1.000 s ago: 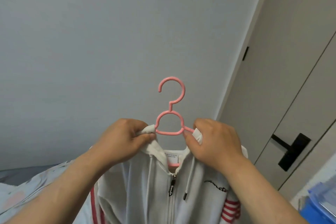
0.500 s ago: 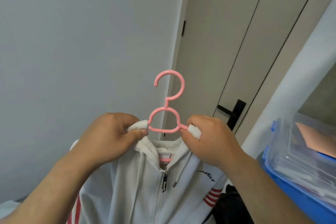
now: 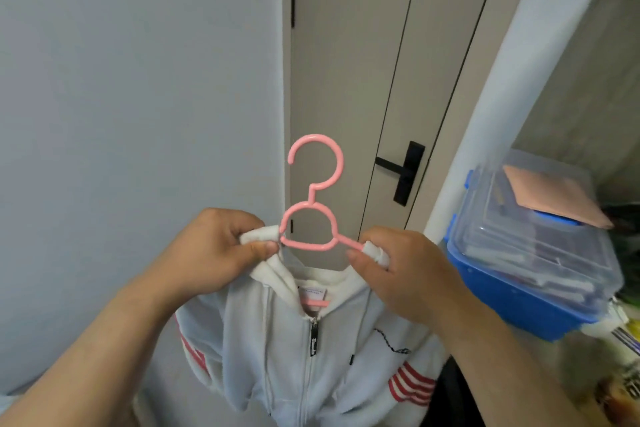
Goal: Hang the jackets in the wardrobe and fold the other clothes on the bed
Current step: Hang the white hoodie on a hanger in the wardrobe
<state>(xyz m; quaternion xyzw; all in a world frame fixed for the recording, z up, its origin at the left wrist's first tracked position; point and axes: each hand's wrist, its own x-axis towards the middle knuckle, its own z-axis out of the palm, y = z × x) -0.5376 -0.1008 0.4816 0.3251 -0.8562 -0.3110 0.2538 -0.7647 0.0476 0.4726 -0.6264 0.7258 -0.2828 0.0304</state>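
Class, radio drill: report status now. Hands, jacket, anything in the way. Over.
Left hand, right hand pinching white jacket at shoulders. Jacket zipped, on pink hanger, not yet hung. Blue box close at right.

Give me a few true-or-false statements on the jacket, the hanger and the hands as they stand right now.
1. The left hand and right hand each pinch the white jacket at a shoulder of the pink hanger. True.
2. The hanger's hook sits over a rail. False: it is free in the air, in front of the door.
3. The door handle is black. True.
4. The storage box has a red base. False: the base is blue, under a clear lid.
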